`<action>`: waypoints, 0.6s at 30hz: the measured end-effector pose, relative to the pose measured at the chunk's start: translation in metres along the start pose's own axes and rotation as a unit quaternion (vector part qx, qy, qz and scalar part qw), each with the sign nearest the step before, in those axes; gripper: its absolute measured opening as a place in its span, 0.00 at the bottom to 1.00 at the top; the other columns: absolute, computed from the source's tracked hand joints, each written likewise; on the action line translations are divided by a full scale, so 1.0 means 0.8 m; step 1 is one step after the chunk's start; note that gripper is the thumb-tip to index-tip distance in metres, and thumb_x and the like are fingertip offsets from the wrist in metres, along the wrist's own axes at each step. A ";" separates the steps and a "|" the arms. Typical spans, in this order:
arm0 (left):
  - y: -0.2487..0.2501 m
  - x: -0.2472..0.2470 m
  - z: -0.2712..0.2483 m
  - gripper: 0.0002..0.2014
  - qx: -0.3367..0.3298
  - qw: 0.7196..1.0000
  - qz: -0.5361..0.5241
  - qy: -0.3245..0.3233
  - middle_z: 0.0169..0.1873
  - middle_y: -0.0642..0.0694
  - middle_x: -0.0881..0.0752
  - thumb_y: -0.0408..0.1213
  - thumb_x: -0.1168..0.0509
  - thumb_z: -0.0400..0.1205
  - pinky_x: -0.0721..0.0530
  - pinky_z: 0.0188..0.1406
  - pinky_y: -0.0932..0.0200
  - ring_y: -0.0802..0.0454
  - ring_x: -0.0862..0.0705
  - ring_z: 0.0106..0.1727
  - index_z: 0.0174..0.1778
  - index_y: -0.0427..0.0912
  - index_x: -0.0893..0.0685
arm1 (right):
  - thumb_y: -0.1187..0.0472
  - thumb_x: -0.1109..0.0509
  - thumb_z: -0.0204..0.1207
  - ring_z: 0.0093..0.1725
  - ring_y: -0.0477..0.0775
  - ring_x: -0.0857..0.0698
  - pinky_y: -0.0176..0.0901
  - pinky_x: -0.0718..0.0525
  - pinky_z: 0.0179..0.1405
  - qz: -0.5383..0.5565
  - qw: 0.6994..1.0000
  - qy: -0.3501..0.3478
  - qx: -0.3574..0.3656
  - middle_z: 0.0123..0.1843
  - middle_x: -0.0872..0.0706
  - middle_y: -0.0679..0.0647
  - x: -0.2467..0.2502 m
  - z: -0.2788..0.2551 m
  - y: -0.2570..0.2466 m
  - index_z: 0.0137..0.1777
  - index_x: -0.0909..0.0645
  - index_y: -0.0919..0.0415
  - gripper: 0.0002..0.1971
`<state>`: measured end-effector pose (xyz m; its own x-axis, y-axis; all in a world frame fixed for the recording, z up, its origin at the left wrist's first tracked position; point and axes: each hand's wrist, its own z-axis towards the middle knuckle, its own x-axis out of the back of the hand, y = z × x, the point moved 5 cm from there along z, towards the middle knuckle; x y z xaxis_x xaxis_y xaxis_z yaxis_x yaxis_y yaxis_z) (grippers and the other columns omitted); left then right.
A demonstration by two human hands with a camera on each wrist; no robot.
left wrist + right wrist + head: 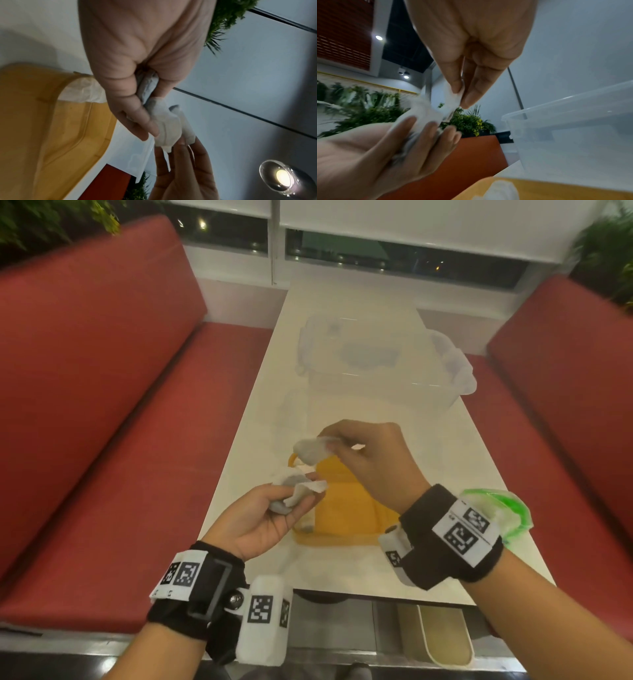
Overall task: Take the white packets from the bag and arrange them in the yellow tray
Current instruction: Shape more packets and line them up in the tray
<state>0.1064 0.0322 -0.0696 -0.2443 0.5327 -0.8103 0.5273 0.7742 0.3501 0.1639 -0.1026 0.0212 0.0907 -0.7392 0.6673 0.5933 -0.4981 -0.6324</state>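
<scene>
My left hand is palm up over the yellow tray and holds a small bunch of white packets. Just above it my right hand pinches one white packet by its edge between thumb and forefinger. The left wrist view shows the bunch of packets gripped in the left fingers, with the right fingertips close below. Another packet lies in a corner of the tray. The clear bag with a green edge lies at the table's right, partly behind my right wrist.
A large clear plastic box stands on the white table beyond the tray, close to my right hand in the right wrist view. Red bench seats run along both sides. Plants stand behind.
</scene>
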 end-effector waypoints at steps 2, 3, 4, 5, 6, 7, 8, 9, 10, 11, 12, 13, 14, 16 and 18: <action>-0.002 -0.002 0.000 0.21 0.009 1.000 -0.027 0.005 0.50 0.27 0.14 0.22 0.42 0.74 0.09 0.36 0.60 0.39 0.09 0.45 0.64 0.25 0.22 | 0.63 0.32 0.79 0.45 0.46 0.11 0.46 0.14 0.46 -0.025 0.998 -0.047 0.038 0.46 0.08 0.48 -0.015 -0.018 -0.005 0.52 0.11 0.56 0.09; -0.002 -0.002 0.000 0.20 0.011 0.999 -0.030 0.007 0.47 0.27 0.14 0.22 0.42 0.73 0.10 0.34 0.60 0.39 0.09 0.44 0.61 0.26 0.21 | 0.60 0.34 0.80 0.46 0.48 0.10 0.48 0.14 0.45 -0.025 0.996 -0.072 0.051 0.47 0.08 0.48 -0.021 -0.027 -0.006 0.54 0.11 0.56 0.10; -0.001 -0.002 0.000 0.18 0.011 0.999 -0.031 0.010 0.44 0.28 0.14 0.21 0.42 0.72 0.10 0.31 0.60 0.40 0.09 0.42 0.58 0.26 0.20 | 0.56 0.35 0.80 0.46 0.50 0.10 0.51 0.13 0.45 -0.016 0.994 -0.092 0.059 0.48 0.08 0.49 -0.025 -0.035 -0.007 0.55 0.11 0.54 0.12; -0.001 0.000 0.000 0.17 0.009 0.999 -0.030 0.014 0.42 0.28 0.14 0.20 0.41 0.72 0.11 0.29 0.60 0.41 0.09 0.40 0.56 0.26 0.19 | 0.54 0.37 0.79 0.48 0.53 0.10 0.53 0.13 0.46 0.001 0.993 -0.106 0.058 0.50 0.08 0.50 -0.027 -0.042 -0.005 0.57 0.12 0.53 0.14; -0.001 0.001 0.000 0.16 0.009 0.999 -0.028 0.014 0.41 0.28 0.14 0.19 0.39 0.71 0.11 0.28 0.61 0.41 0.09 0.39 0.54 0.25 0.19 | 0.54 0.37 0.79 0.50 0.54 0.10 0.55 0.13 0.48 0.018 0.991 -0.117 0.056 0.53 0.08 0.50 -0.027 -0.047 -0.004 0.59 0.13 0.52 0.15; -0.002 0.001 0.000 0.17 0.010 0.999 -0.029 0.010 0.41 0.28 0.14 0.16 0.34 0.68 0.11 0.27 0.60 0.40 0.09 0.40 0.53 0.24 0.18 | 0.54 0.36 0.77 0.54 0.52 0.11 0.54 0.13 0.51 0.025 0.990 -0.124 0.055 0.55 0.09 0.50 -0.027 -0.051 -0.002 0.61 0.14 0.53 0.16; -0.004 0.000 -0.001 0.21 0.014 0.999 -0.032 0.001 0.41 0.27 0.14 0.13 0.28 0.61 0.11 0.27 0.59 0.39 0.09 0.40 0.51 0.22 0.16 | 0.53 0.35 0.76 0.57 0.50 0.12 0.52 0.14 0.53 0.015 0.990 -0.128 0.059 0.57 0.10 0.49 -0.028 -0.054 -0.001 0.63 0.15 0.53 0.17; -0.006 -0.002 -0.003 0.25 0.019 0.999 -0.038 -0.010 0.41 0.26 0.14 0.11 0.23 0.53 0.11 0.27 0.58 0.38 0.09 0.40 0.48 0.20 0.14 | 0.50 0.34 0.75 0.58 0.48 0.13 0.51 0.14 0.54 -0.009 0.989 -0.130 0.066 0.58 0.11 0.49 -0.029 -0.056 0.000 0.64 0.16 0.53 0.19; -0.008 -0.003 -0.003 0.28 0.022 0.999 -0.040 -0.017 0.41 0.26 0.14 0.11 0.22 0.49 0.11 0.27 0.58 0.37 0.09 0.39 0.46 0.19 0.14 | 0.47 0.34 0.74 0.57 0.49 0.14 0.51 0.14 0.52 -0.039 0.988 -0.127 0.076 0.57 0.11 0.49 -0.030 -0.057 -0.001 0.65 0.16 0.52 0.21; -0.010 -0.004 -0.002 0.27 0.022 0.999 -0.038 -0.020 0.41 0.25 0.14 0.11 0.22 0.50 0.10 0.28 0.58 0.37 0.09 0.38 0.47 0.20 0.14 | 0.45 0.34 0.75 0.55 0.50 0.13 0.52 0.14 0.49 -0.065 0.987 -0.120 0.084 0.55 0.10 0.49 -0.031 -0.057 -0.001 0.63 0.16 0.52 0.21; -0.011 -0.005 -0.001 0.26 0.022 0.999 -0.035 -0.022 0.41 0.25 0.14 0.12 0.24 0.53 0.10 0.29 0.58 0.37 0.09 0.38 0.49 0.20 0.15 | 0.44 0.36 0.76 0.52 0.51 0.12 0.53 0.14 0.45 -0.083 0.986 -0.111 0.092 0.53 0.10 0.50 -0.031 -0.056 -0.001 0.61 0.15 0.53 0.19; -0.012 -0.005 0.001 0.25 0.023 0.999 -0.036 -0.020 0.42 0.25 0.14 0.12 0.25 0.56 0.09 0.31 0.57 0.37 0.09 0.40 0.51 0.21 0.16 | 0.46 0.37 0.78 0.49 0.51 0.12 0.53 0.14 0.42 -0.091 0.986 -0.101 0.098 0.50 0.09 0.50 -0.029 -0.054 -0.002 0.58 0.13 0.54 0.18; -0.012 -0.004 0.001 0.23 0.021 0.999 -0.033 -0.014 0.43 0.25 0.13 0.13 0.27 0.60 0.09 0.34 0.56 0.36 0.09 0.42 0.54 0.21 0.17 | 0.48 0.39 0.79 0.46 0.51 0.12 0.52 0.14 0.41 -0.092 0.986 -0.094 0.098 0.47 0.09 0.50 -0.026 -0.051 -0.003 0.55 0.12 0.56 0.17; -0.007 0.005 0.001 0.18 0.001 1.000 -0.009 0.016 0.45 0.26 0.13 0.18 0.37 0.74 0.09 0.41 0.54 0.37 0.09 0.46 0.61 0.23 0.22 | 0.53 0.38 0.81 0.44 0.50 0.13 0.49 0.15 0.41 -0.075 0.991 -0.084 0.074 0.45 0.10 0.49 -0.015 -0.043 -0.001 0.52 0.12 0.58 0.14; 0.005 0.023 0.002 0.13 -0.072 0.990 0.093 0.081 0.43 0.30 0.11 0.23 0.42 0.82 0.09 0.44 0.55 0.43 0.09 0.44 0.62 0.24 0.22 | 0.58 0.36 0.82 0.42 0.48 0.16 0.43 0.18 0.42 -0.056 0.994 -0.086 0.027 0.43 0.13 0.48 0.000 -0.032 0.007 0.51 0.13 0.59 0.10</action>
<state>0.1051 0.0448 -0.0839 -0.2877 0.7090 -0.6439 0.4565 0.6925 0.5586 0.1469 -0.1168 0.0073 0.1534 -0.5896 0.7930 0.6493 -0.5447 -0.5307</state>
